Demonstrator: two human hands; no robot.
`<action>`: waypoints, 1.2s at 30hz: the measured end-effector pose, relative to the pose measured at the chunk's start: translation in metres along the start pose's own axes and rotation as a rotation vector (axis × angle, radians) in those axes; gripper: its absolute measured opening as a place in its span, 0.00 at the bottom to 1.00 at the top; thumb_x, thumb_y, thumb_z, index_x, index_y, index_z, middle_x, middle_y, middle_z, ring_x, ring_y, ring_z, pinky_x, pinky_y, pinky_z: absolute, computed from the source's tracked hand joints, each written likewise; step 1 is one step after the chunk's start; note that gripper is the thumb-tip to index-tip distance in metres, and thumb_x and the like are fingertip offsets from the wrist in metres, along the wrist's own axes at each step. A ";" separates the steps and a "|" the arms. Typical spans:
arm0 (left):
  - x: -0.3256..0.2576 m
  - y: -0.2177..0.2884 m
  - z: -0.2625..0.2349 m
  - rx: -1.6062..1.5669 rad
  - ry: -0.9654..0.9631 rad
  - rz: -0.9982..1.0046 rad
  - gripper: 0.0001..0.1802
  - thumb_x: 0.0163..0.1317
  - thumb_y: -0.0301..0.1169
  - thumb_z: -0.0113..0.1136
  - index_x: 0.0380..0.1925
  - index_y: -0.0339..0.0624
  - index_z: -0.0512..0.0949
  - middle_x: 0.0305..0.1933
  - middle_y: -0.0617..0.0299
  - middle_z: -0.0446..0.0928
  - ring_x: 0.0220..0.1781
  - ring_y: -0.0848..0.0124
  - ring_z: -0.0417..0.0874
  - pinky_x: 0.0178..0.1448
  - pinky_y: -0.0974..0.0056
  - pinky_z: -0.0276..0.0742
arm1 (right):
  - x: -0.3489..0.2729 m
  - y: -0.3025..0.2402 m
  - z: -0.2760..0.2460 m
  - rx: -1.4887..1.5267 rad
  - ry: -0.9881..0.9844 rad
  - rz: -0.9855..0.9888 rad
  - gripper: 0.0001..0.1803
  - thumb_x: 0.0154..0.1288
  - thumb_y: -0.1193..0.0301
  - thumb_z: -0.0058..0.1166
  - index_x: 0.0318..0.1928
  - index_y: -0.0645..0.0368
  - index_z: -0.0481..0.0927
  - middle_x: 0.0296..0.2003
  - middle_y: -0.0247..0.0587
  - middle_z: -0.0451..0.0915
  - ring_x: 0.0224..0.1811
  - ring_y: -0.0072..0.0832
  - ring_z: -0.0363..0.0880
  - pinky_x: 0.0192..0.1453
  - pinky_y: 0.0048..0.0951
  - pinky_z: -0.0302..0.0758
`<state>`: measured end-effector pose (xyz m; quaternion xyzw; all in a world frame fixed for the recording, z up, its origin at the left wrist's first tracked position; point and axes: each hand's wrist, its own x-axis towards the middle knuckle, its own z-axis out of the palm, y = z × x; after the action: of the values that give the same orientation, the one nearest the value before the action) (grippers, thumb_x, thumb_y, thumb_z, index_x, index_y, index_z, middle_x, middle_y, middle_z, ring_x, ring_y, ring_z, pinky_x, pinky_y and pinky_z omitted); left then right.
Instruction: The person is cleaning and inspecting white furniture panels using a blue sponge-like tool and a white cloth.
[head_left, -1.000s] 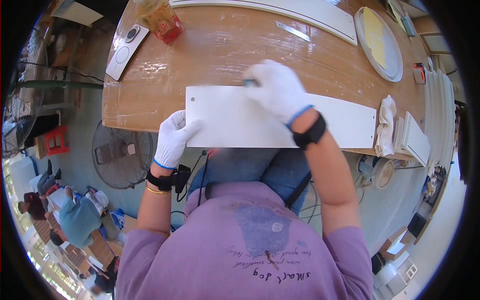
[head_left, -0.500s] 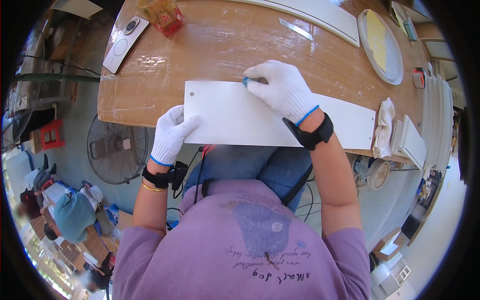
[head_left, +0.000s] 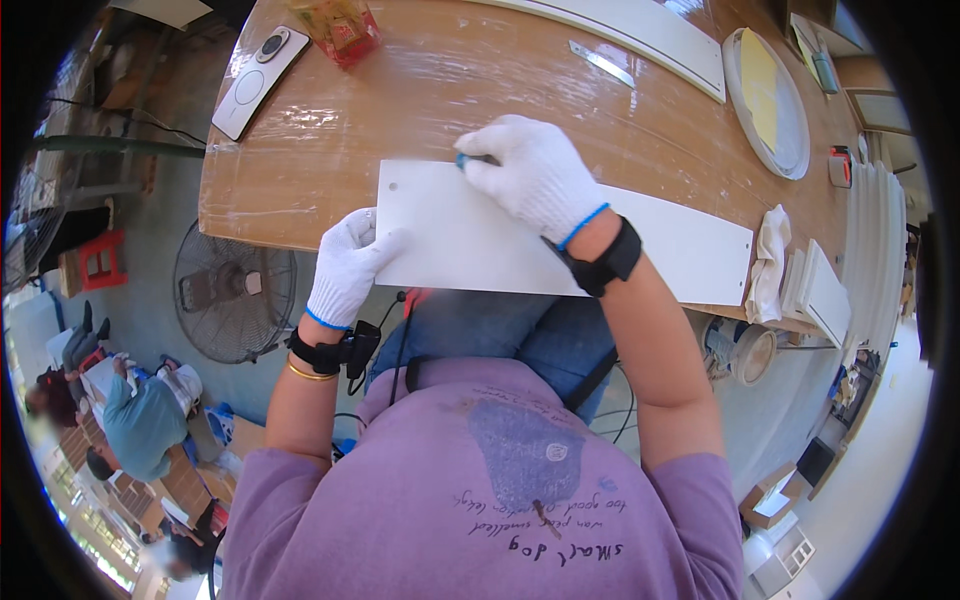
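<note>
A long white panel (head_left: pixel 440 235) with small holes near its ends lies along the table's near edge, its front side over my lap. My left hand (head_left: pixel 345 262), in a white knit glove, is closed on the panel's left end, thumb on top and fingers partly hidden. My right hand (head_left: pixel 530 172), gloved the same way, pinches a small blue and dark piece (head_left: pixel 461 160) at the panel's far edge, left of the middle. Most of that piece is hidden by the fingers, so its kind does not show.
The brown table (head_left: pixel 400 110) bears a phone (head_left: pixel 262 82), a red-yellow container (head_left: pixel 340 30), a metal blade (head_left: pixel 602 63), another white panel (head_left: pixel 640 45) and an oval tray (head_left: pixel 735 100). A cloth (head_left: pixel 768 262) and stacked white boards (head_left: pixel 818 290) lie right. A fan (head_left: pixel 235 290) stands left.
My right hand has slid left along the panel's far edge with the small blue piece. My left hand keeps its hold on the panel's left end.
</note>
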<state>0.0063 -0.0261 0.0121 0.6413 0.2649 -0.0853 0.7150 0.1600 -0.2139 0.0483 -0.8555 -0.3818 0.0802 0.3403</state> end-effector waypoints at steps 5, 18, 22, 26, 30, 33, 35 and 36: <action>-0.003 0.004 0.000 0.002 -0.001 -0.010 0.21 0.60 0.28 0.64 0.50 0.24 0.74 0.43 0.54 0.82 0.43 0.74 0.83 0.47 0.70 0.79 | 0.006 -0.007 0.005 -0.039 -0.020 0.022 0.11 0.56 0.68 0.51 0.34 0.59 0.85 0.32 0.52 0.81 0.40 0.47 0.79 0.47 0.44 0.75; -0.001 0.008 0.005 0.087 -0.036 0.023 0.20 0.61 0.28 0.62 0.50 0.26 0.75 0.43 0.56 0.82 0.42 0.75 0.82 0.47 0.70 0.78 | 0.015 -0.004 0.035 -0.059 -0.024 -0.084 0.14 0.58 0.65 0.53 0.39 0.60 0.83 0.36 0.51 0.81 0.40 0.47 0.79 0.47 0.43 0.76; -0.005 0.003 -0.002 0.083 0.030 0.014 0.18 0.62 0.27 0.60 0.50 0.27 0.75 0.43 0.59 0.81 0.41 0.76 0.81 0.47 0.71 0.76 | 0.010 -0.016 0.033 -0.128 0.009 -0.014 0.10 0.58 0.66 0.53 0.36 0.58 0.82 0.32 0.49 0.78 0.38 0.47 0.78 0.45 0.44 0.75; -0.004 0.004 0.003 0.058 0.008 0.034 0.17 0.63 0.27 0.58 0.49 0.27 0.75 0.43 0.59 0.81 0.41 0.77 0.80 0.47 0.72 0.74 | -0.039 0.017 -0.004 -0.218 0.105 0.078 0.10 0.58 0.68 0.53 0.37 0.57 0.82 0.34 0.47 0.79 0.39 0.45 0.78 0.46 0.41 0.76; -0.002 0.004 0.005 0.084 -0.012 0.042 0.16 0.63 0.27 0.58 0.48 0.27 0.75 0.43 0.59 0.81 0.41 0.77 0.80 0.47 0.72 0.74 | -0.101 0.054 -0.060 -0.274 0.230 0.310 0.10 0.56 0.70 0.54 0.39 0.55 0.83 0.35 0.45 0.79 0.42 0.43 0.79 0.47 0.39 0.76; -0.004 0.003 0.004 0.082 0.013 0.026 0.17 0.63 0.27 0.58 0.49 0.27 0.75 0.43 0.59 0.81 0.41 0.77 0.80 0.47 0.73 0.74 | -0.141 0.084 -0.095 -0.349 0.325 0.469 0.10 0.56 0.71 0.55 0.38 0.56 0.84 0.34 0.47 0.80 0.42 0.43 0.79 0.49 0.40 0.76; -0.005 0.003 0.005 0.068 0.037 0.028 0.17 0.63 0.28 0.58 0.49 0.27 0.75 0.43 0.60 0.81 0.42 0.77 0.80 0.47 0.73 0.74 | -0.160 0.098 -0.114 -0.401 0.340 0.563 0.09 0.57 0.70 0.55 0.38 0.56 0.84 0.35 0.46 0.81 0.41 0.42 0.80 0.48 0.39 0.76; -0.004 0.003 0.005 0.070 0.038 0.029 0.17 0.63 0.28 0.58 0.49 0.27 0.75 0.43 0.60 0.81 0.42 0.77 0.80 0.47 0.73 0.74 | -0.165 0.102 -0.117 -0.449 0.352 0.655 0.09 0.57 0.69 0.56 0.38 0.56 0.85 0.35 0.46 0.82 0.40 0.42 0.81 0.48 0.39 0.77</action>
<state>0.0052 -0.0314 0.0167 0.6711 0.2660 -0.0720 0.6883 0.1531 -0.4405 0.0507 -0.9850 -0.0342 -0.0481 0.1624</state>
